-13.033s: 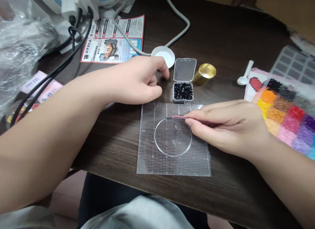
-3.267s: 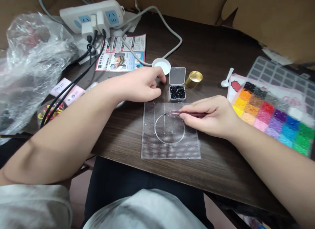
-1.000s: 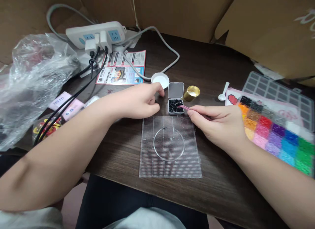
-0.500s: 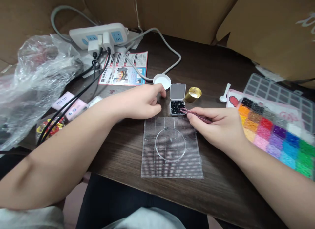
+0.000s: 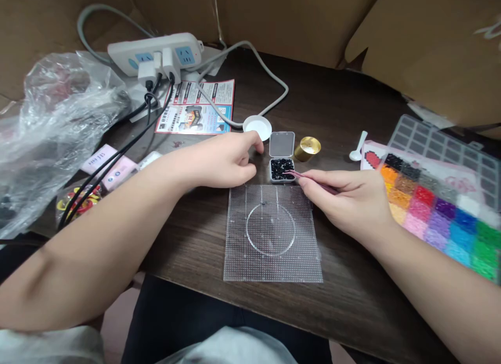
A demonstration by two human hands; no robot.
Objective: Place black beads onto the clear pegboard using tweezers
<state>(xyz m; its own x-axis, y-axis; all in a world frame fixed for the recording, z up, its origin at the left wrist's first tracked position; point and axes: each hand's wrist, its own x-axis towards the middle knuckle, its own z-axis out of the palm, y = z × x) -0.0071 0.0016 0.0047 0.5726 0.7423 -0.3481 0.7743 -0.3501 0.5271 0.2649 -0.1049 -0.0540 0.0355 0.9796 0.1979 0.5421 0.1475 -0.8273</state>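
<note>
My right hand [image 5: 346, 194] pinches a pair of pinkish metal tweezers [image 5: 313, 180]. Their tips reach into a small clear box [image 5: 271, 172] of black beads [image 5: 282, 168], whose lid stands up behind it. Whether the tips hold a bead is too small to tell. My left hand [image 5: 230, 157] holds nothing; its index finger is stretched out and bent down at the near edge of a white round dish [image 5: 256, 128], the other fingers loosely curled. In front of the box lies a clear pegboard [image 5: 270, 267] with a ring outline, and a few dark beads [image 5: 263, 203] sit at the ring's top.
A gold cup [image 5: 307, 149] stands right of the bead box, with a white spoon [image 5: 358, 146] farther right. A sorted tray of coloured beads [image 5: 438, 210] lies at the right. Behind my left arm are a power strip [image 5: 156, 53], black cables, a leaflet [image 5: 195, 118] and crumpled plastic [image 5: 74, 113].
The tweezers have shifted very slightly within the black beads. My left hand keeps its place, and the whole view has moved a touch.
</note>
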